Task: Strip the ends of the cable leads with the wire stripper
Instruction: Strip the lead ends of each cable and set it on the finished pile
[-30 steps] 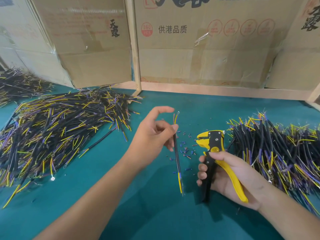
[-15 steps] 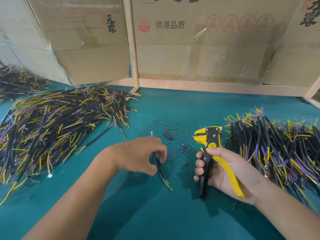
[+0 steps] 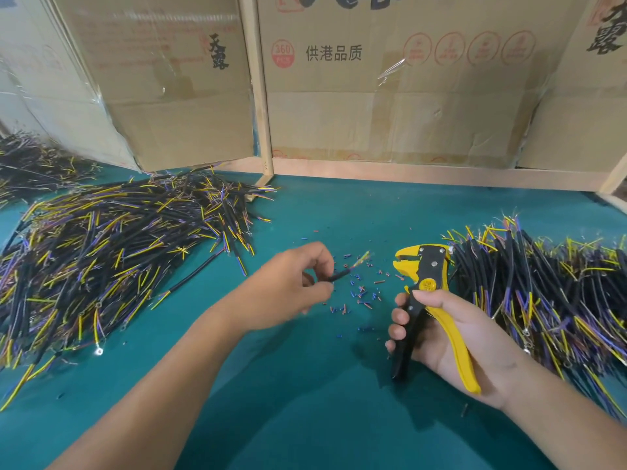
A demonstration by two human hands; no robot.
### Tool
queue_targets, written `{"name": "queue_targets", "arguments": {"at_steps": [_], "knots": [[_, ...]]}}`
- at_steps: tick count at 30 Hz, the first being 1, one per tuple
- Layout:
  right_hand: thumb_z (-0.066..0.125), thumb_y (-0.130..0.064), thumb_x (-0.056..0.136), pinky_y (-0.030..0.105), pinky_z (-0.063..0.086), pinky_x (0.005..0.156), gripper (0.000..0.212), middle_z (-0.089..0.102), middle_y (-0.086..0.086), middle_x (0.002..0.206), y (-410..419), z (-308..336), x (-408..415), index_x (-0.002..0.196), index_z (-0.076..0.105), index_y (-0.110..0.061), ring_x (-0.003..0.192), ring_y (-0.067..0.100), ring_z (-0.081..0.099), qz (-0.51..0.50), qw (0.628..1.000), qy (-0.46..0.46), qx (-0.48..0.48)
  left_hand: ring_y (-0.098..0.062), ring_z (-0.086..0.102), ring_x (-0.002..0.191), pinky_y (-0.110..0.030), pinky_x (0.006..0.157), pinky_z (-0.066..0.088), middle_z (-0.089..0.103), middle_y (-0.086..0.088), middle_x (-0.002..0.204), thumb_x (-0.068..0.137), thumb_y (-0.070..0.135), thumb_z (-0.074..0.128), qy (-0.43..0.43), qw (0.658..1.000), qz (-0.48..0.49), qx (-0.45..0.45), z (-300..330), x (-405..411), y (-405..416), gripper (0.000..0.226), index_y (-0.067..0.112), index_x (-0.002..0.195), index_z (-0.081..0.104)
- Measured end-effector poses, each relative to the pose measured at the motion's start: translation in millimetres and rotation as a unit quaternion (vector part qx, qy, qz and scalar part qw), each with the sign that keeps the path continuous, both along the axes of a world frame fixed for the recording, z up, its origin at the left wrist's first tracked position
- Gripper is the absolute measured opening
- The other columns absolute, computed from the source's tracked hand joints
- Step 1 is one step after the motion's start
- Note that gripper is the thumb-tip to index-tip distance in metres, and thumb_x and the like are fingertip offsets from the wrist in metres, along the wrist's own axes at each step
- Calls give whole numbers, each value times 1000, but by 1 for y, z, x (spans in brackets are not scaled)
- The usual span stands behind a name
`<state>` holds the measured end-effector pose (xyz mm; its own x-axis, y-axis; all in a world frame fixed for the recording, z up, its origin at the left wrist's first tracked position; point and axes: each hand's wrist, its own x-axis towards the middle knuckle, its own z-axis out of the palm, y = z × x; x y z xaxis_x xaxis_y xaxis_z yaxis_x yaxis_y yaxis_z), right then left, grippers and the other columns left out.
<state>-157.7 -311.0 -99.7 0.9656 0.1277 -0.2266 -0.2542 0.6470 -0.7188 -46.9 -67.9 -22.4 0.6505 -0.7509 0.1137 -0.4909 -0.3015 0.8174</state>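
since a second ago the left hand (image 3: 291,286) has turned its cable (image 3: 339,274) over: it stood near upright with the leads at top, dropped low to the mat half a second ago, and now lies near level with its end toward the wire stripper (image 3: 422,276). judgement: one end is likely finished and the other is being presented for stripping.

cable: pinched between thumb and curled fingers, just left of the stripper head and apart from it. long axis runs left to right, rising slightly; the fanned coloured leads point at the stripper's nose. far end hidden under the hand.

right hand (image 3: 451,334) grips the stripper handles, which stand spread; head up, nose facing left toward the leads.

insulation offcuts (image 3: 361,293) lie scattered left of and below the stripper head.
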Motion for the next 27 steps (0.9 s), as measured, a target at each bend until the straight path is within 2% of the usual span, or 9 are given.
{"name": "queue_targets", "arguments": {"at_steps": [4,7,12,17,27], "knots": [[89,-31,63,49,54,70,38,56,10,76,8,8,-2,89,73,-9,65,30,57,-32,999,-7,-17,-7,36,49,-17,47,30,54,12,67,101,24,57,22,994,48,-100,-6,-5,-13,16,14,90,63],[91,-31,57,48,54,67,41,56,10,75,12,11,-3,87,73,-9,64,29,57,-40,999,-12,-20,-11,35,51,-18,46,30,57,9,70,104,20,51,58,984,61,-154,-7,-7,-17,17,15,102,68],[90,-31,60,49,55,68,42,57,11,76,13,12,-5,91,73,-9,65,29,58,-37,999,-19,-30,-13,43,45,-18,40,31,62,1,76,104,10,49,165,953,38,-251,-5,-13,-20,11,12,108,59],[85,-31,70,50,54,72,37,58,11,79,9,8,-5,96,72,-9,69,30,58,-21,999,-18,-28,-11,37,46,-14,44,25,60,0,83,104,9,45,205,941,-4,-271,-2,-15,-19,23,26,113,58],[79,-30,79,53,52,76,33,58,12,82,7,2,-2,102,70,-8,72,32,58,-2,1000,-12,-11,-9,30,48,-16,45,26,59,1,88,102,12,45,201,938,-55,-277,0,-20,-18,21,27,115,54]]}}
